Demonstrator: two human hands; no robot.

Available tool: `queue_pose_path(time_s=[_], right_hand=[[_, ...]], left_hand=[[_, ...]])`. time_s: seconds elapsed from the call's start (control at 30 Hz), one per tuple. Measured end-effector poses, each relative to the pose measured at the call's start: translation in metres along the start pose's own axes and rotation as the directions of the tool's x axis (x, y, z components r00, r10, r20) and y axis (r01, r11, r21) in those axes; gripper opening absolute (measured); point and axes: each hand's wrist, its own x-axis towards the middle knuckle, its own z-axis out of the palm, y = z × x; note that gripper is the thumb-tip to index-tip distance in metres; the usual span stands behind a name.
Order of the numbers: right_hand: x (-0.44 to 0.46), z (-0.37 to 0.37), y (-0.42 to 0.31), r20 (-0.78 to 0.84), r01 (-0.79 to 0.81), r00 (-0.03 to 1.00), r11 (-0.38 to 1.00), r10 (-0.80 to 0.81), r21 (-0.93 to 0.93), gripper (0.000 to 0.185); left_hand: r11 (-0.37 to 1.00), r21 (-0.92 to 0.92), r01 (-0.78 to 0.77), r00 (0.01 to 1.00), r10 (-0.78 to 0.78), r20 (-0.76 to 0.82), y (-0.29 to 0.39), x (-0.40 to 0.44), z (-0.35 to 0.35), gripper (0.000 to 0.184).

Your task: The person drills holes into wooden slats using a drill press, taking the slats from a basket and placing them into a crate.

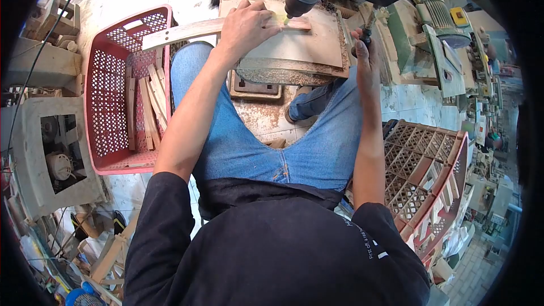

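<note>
on the table (pixel 334 67) under the drill chuck (pixel 299 1): one long wooden strip (pixel 187 33), laid flat across a pale board (pixel 317 51), its left end reaching out past the board's edge, with small dark holes in that end; its right end lies on the board, just beyond the chuck.

lettering: small white print on the dark shirt (pixel 272 249), partly legible as "first off, a rea…"; the remainder lost in folds. no brand can be read on the drill.

obscured: middle of strip, under the left hand; the drill's upper body, cut off by the frame; the point where bit meets wood, too small to make out.

left hand (pixel 245 25): narrow, fingers bent over the strip, thumb along its near side, holding it against the board close to the chuck.

right hand (pixel 367 59): narrow, curled at a black handle (pixel 364 38), right of the table; the full grip is partly hidden.

also listed: red basket (pixel 105 73), left, with loose wooden strips (pixel 148 105) inside; brown basket (pixel 413 158), right, wood pieces beside it.
</note>
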Motion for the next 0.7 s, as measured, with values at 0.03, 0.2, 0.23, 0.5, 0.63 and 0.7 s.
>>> queue_pose_path(time_s=[0.03,0.2,0.23,0.5,0.63,0.7], right_hand=[[0.003,0.000,0.002,0.013,-0.018,1.000,1.000,0.018,-0.011,0.052],[0.017,0.004,0.013,-0.015,0.045,0.999,0.996,-0.046,-0.071,0.053],[0.020,0.006,0.018,-0.036,0.075,0.996,0.992,-0.079,-0.098,0.053],[0.043,0.013,0.026,-0.033,0.125,0.991,0.979,-0.132,-0.160,0.056],[0.048,0.011,0.032,-0.010,0.085,0.996,0.978,-0.089,-0.191,0.061],[0.049,0.012,0.032,-0.014,0.075,0.997,0.969,-0.081,-0.237,0.062]], left_hand=[[1.000,-0.004,-0.004,1.000,0.004,-0.003,0.001,0.000,-0.001,0.040],[1.000,0.006,-0.030,0.999,0.030,-0.024,-0.001,0.001,0.000,0.041],[0.999,0.021,-0.028,0.999,0.028,-0.018,-0.001,0.001,0.000,0.041],[0.999,0.018,-0.049,0.999,0.049,-0.023,-0.001,0.000,-0.001,0.040],[0.999,0.028,-0.047,0.999,0.048,-0.026,-0.001,0.000,0.000,0.039],[0.999,0.024,-0.045,0.999,0.046,-0.023,-0.001,0.001,0.000,0.039]])
